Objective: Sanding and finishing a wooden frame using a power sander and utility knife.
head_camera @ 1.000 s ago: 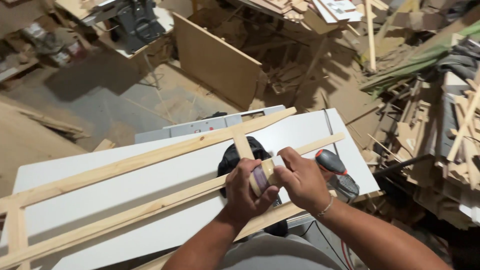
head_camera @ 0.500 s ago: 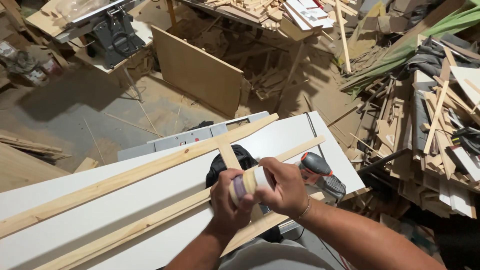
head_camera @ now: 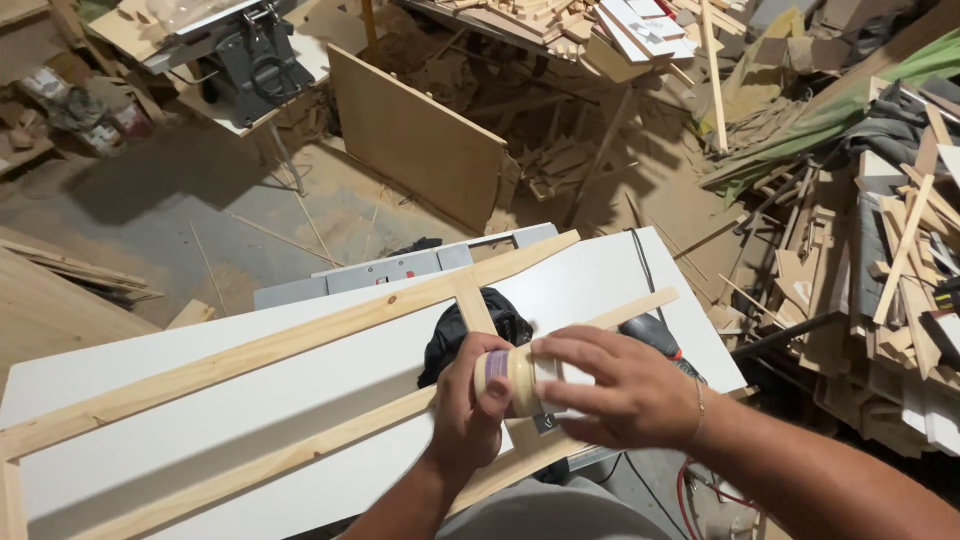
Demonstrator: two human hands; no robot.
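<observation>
Both my hands are closed around a small cream-coloured bottle (head_camera: 514, 378) lying on its side above the workpiece. My left hand (head_camera: 468, 412) grips its capped left end, which carries a purple band. My right hand (head_camera: 612, 388) wraps the body from the right. Beneath them a frame of pale wood slats (head_camera: 300, 340) lies across a white board (head_camera: 210, 420): two long slats joined by a short cross piece (head_camera: 473, 308). A black cloth (head_camera: 500, 322) sits bunched under the frame by my hands.
A power drill (head_camera: 655, 338) lies on the board just right of my hands. A metal saw table (head_camera: 390, 272) is behind the board. Piled wood offcuts (head_camera: 890, 290) crowd the right side, a leaning plywood panel (head_camera: 420, 135) and a machine stand (head_camera: 250, 60) beyond.
My hands have lifted the bottle slightly and turned it sideways; my left hand now sits on the cap end. The view has tilted down and closer.
</observation>
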